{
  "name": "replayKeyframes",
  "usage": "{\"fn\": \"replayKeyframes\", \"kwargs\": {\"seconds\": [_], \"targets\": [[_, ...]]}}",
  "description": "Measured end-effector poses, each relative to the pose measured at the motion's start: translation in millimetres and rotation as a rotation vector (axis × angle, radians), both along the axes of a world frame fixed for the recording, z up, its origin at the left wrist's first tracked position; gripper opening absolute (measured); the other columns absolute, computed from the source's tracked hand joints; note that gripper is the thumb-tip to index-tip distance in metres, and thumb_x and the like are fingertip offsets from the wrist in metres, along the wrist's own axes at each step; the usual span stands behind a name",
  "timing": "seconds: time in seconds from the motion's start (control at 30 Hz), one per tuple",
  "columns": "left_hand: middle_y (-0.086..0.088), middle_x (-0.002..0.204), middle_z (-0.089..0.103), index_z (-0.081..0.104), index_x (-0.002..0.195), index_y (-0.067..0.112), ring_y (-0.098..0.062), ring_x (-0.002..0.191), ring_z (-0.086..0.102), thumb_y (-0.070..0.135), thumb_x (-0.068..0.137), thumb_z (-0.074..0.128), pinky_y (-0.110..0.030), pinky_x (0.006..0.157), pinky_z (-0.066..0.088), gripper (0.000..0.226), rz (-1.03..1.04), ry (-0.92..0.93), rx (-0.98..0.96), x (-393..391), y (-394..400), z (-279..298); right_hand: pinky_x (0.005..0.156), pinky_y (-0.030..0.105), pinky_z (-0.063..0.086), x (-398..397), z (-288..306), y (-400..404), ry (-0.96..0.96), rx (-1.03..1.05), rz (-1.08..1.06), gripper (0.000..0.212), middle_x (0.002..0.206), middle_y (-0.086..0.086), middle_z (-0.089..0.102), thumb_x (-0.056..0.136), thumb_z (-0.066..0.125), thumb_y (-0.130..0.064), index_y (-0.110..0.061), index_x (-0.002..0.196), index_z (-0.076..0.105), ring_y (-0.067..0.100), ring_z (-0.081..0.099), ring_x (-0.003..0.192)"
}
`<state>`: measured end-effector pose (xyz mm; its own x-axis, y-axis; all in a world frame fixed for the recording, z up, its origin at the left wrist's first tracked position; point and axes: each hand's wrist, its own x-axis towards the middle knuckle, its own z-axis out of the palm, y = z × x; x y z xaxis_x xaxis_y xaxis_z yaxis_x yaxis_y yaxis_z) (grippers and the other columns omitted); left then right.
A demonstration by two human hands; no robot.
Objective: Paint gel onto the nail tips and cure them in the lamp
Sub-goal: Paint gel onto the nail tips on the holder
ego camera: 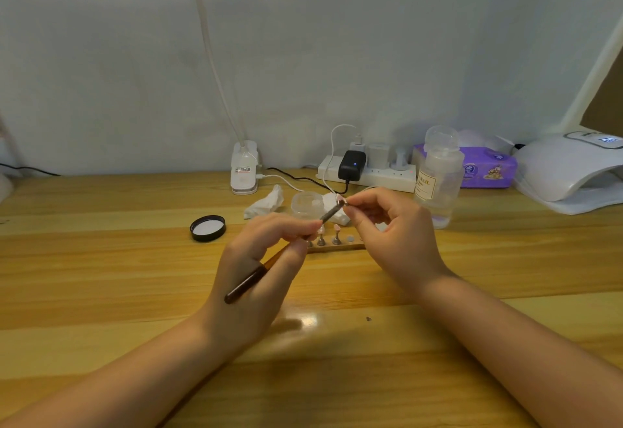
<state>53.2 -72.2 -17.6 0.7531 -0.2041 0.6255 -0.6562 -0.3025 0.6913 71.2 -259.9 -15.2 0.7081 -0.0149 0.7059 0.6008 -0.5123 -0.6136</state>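
Two bare hands meet above a wooden table (pixel 101 259), and we see them working on one pink nail tip (pixel 338 197). Our right hand (pixel 394 235) pinches the small stand under that nail tip between thumb and forefinger, holding it raised just above the table's middle. Our left hand (pixel 256 272) grips one dark brush (pixel 256 275) like a pen, fingers curled round the handle, with the bristle end touching the nail tip.

Just below the hands lies one wooden holder strip (pixel 337 247). We count three small stands on it that show, two of them carrying pink tips; the hands hide part of the strip, so we cannot tell the full number.

Behind the hands sits one small clear jar (pixel 305 205), and one black lid (pixel 207 228) lies apart to its left, inner side up. One crumpled white tissue (pixel 266 205) lies between them, farther back.

To the right stands one clear pump bottle (pixel 438 178) with a label. Behind it lies one purple pack of wipes (pixel 488 167). One white curing lamp (pixel 569 171) sits at the far right edge.

Along the wall we see one white power strip (pixel 381 176) holding one black adapter (pixel 351 165) and several white plugs, and one white clip-on desk light (pixel 244 171), its head glowing overhead.
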Motion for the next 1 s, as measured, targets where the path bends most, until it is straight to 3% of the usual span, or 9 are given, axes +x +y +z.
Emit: {"fn": "replayKeyframes", "kwargs": {"seconds": [0.03,0.13,0.2,0.4,0.53,0.6,0.7,0.83,1.0], "targets": [[-0.001,0.088,0.069,0.07,0.094,0.016,0.001,0.085,0.067,0.018,0.094,0.054,-0.033,0.092,0.049,0.016,0.019,0.065,0.0,2.3,-0.1,1.6,0.069,0.012,0.051,0.0,-0.1,-0.2,0.001,0.0,0.0,0.014,0.084,-0.002,0.069,0.086,0.067,-0.006,-0.012,0.099,0.07,0.004,0.063,0.08],[0.002,0.097,0.071,0.068,0.108,0.017,-0.016,0.096,0.067,0.025,0.092,0.049,-0.025,0.084,0.049,0.026,-0.009,-0.135,-0.03,-5.3,3.3,-2.7,0.069,0.011,0.05,0.2,0.4,-0.6,-0.012,-0.016,-0.006,0.014,0.085,-0.002,0.069,0.086,0.067,-0.007,-0.012,0.099,0.07,0.005,0.063,0.08],[0.004,0.103,0.071,0.066,0.114,0.019,-0.018,0.101,0.066,0.027,0.093,0.049,-0.023,0.084,0.048,0.028,-0.041,-0.165,-0.031,-10.7,7.4,-6.3,0.069,0.013,0.051,0.4,0.8,-0.5,-0.023,-0.031,-0.014,0.013,0.085,-0.002,0.069,0.087,0.067,-0.007,-0.012,0.099,0.07,0.006,0.064,0.08],[0.01,0.095,0.072,0.067,0.104,0.028,-0.019,0.097,0.066,0.03,0.088,0.049,-0.033,0.082,0.049,0.025,-0.065,-0.095,-0.017,-7.2,6.8,-4.8,0.064,0.016,0.052,1.0,0.1,-3.0,0.053,0.034,-0.054,0.011,0.081,-0.005,0.066,0.088,0.065,-0.009,-0.017,0.096,0.067,0.005,0.061,0.077],[0.009,0.098,0.071,0.067,0.105,0.028,-0.018,0.1,0.066,0.031,0.089,0.048,-0.031,0.083,0.051,0.026,-0.01,-0.054,-0.102,-6.7,8.1,-10.3,0.064,0.018,0.053,1.5,1.5,-4.6,0.122,0.156,-0.075,0.019,0.079,-0.01,0.063,0.087,0.065,-0.01,-0.028,0.087,0.059,0.003,0.06,0.077],[0.007,0.1,0.071,0.067,0.106,0.03,-0.021,0.102,0.065,0.032,0.089,0.049,-0.04,0.085,0.053,0.025,-0.001,-0.008,-0.154,-5.5,9.4,-13.0,0.063,0.019,0.053,1.8,0.8,-5.2,0.155,0.179,-0.089,0.02,0.078,-0.009,0.062,0.087,0.065,-0.01,-0.029,0.086,0.058,0.001,0.06,0.074],[0.008,0.102,0.07,0.068,0.105,0.036,-0.019,0.104,0.064,0.036,0.087,0.049,-0.046,0.088,0.052,0.026,0.029,0.041,-0.186,-1.2,12.0,-14.0,0.064,0.024,0.056,2.6,-1.6,-6.7,0.204,0.156,-0.099,0.01,0.079,-0.005,0.066,0.086,0.066,-0.012,-0.021,0.09,0.064,0.006,0.064,0.073],[0.009,0.102,0.07,0.067,0.105,0.039,-0.017,0.103,0.064,0.037,0.087,0.049,-0.04,0.088,0.052,0.026,0.043,0.058,-0.189,1.6,12.3,-16.9,0.065,0.035,0.058,4.2,-5.8,-9.8,0.249,0.088,-0.107,0.006,0.08,-0.002,0.07,0.086,0.068,-0.017,-0.015,0.091,0.07,0.012,0.066,0.071],[0.011,0.102,0.071,0.067,0.105,0.039,-0.018,0.103,0.065,0.037,0.088,0.05,-0.041,0.086,0.052,0.024,0.04,0.052,-0.173,2.3,11.1,-19.3,0.058,0.029,0.05,6.7,-12.8,-10.1,0.258,-0.043,-0.178,0.008,0.063,-0.007,0.066,0.085,0.07,-0.025,-0.021,0.078,0.073,0.005,0.058,0.057]]}}
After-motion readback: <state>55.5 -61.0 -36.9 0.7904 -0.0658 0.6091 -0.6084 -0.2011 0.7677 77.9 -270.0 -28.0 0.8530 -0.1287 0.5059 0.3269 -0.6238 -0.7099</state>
